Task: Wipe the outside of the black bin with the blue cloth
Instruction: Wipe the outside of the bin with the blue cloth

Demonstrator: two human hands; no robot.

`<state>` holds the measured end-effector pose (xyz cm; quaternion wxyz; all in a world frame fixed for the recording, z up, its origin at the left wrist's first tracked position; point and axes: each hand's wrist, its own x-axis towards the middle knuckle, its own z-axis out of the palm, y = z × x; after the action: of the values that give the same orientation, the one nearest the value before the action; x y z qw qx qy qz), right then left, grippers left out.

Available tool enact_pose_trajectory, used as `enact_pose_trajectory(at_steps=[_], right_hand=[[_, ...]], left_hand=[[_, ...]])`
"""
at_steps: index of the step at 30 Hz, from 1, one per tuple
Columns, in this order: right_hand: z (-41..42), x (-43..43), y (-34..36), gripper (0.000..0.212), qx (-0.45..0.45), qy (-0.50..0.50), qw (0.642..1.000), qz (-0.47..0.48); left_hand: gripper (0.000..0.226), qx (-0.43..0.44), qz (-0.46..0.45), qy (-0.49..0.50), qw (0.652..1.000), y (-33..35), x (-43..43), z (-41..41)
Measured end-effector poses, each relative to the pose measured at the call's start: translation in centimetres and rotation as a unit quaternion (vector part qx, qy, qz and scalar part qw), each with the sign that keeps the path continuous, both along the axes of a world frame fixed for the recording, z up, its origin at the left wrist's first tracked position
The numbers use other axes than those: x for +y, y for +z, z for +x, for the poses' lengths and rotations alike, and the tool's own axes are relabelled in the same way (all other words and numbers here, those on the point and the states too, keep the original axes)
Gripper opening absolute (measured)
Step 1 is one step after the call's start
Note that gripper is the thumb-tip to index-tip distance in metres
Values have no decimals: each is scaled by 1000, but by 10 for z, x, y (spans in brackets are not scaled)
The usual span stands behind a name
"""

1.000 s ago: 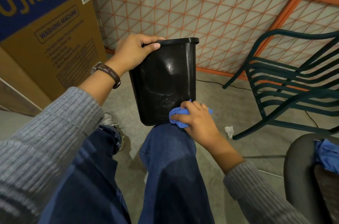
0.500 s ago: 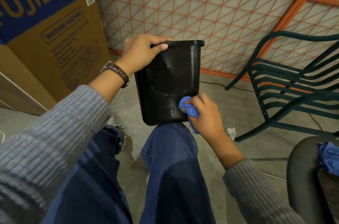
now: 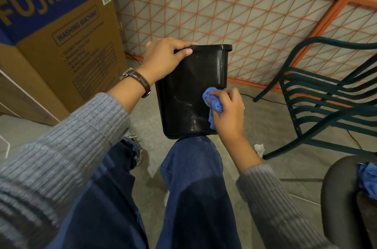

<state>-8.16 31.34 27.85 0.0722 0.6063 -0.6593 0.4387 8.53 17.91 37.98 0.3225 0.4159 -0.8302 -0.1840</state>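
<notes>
The black bin [image 3: 189,89] stands upright on my right knee, its glossy near side facing me with faint wipe streaks. My left hand [image 3: 165,58] grips the bin's rim at its top left corner, thumb on the outside. My right hand [image 3: 228,114] holds the bunched blue cloth [image 3: 212,101] and presses it against the lower right part of the bin's near side. The inside of the bin is hidden.
A large washing machine carton [image 3: 53,30] stands at the left. An orange wire grid [image 3: 214,7] leans on the wall behind. A dark green metal chair [image 3: 326,93] is at the right, a black seat [image 3: 342,197] with blue fabric at lower right, a crumpled paper [image 3: 259,149] on the floor.
My right hand has slid the cloth up the bin's side from its bottom edge toward the right middle. My left hand keeps its grip on the rim.
</notes>
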Motion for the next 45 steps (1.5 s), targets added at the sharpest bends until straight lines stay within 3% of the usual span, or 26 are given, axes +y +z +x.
enact_pose_trajectory(at_steps=[2,7,9,11,14,20,26,28,33,39,43,45], right_hand=[[15,-4,4,28,-1,-13,1000,-10],[1,11,-8,32,170,130,976,43],[-7,7,-4,24,131,124,983,33],[-1,-1,0,17,34,71,997,6],[30,-13,0,22,-54,-6,998,-20],[21,3,-22,22,114,127,985,-1],[27,-26,-2,22,-46,-10,996,-74],[44,-30,0,25,-27,3,998,-65],[29,-13,-15,26,149,134,980,-15],[36,-35,8,24,-17,7,998,-59],[44,-33,10,29,96,101,990,-14],[33,-31,17,40,81,160,984,2]], left_hand=[[29,-5,-5,2,1000,1,0,-1],[30,-2,-16,-8,1000,-1,-2,2],[31,-7,-33,-7,999,0,-1,0],[31,-3,-48,-8,999,0,0,-4],[31,-16,-59,-3,998,1,1,-11],[30,-29,-41,7,999,3,-2,-7],[31,-35,-39,17,998,2,-2,-9],[30,-33,-35,16,999,2,-3,-9],[31,-26,-9,14,1000,2,-4,1],[30,-1,14,18,1000,3,2,0],[28,10,26,6,1000,7,5,3],[27,5,24,8,1000,9,8,7]])
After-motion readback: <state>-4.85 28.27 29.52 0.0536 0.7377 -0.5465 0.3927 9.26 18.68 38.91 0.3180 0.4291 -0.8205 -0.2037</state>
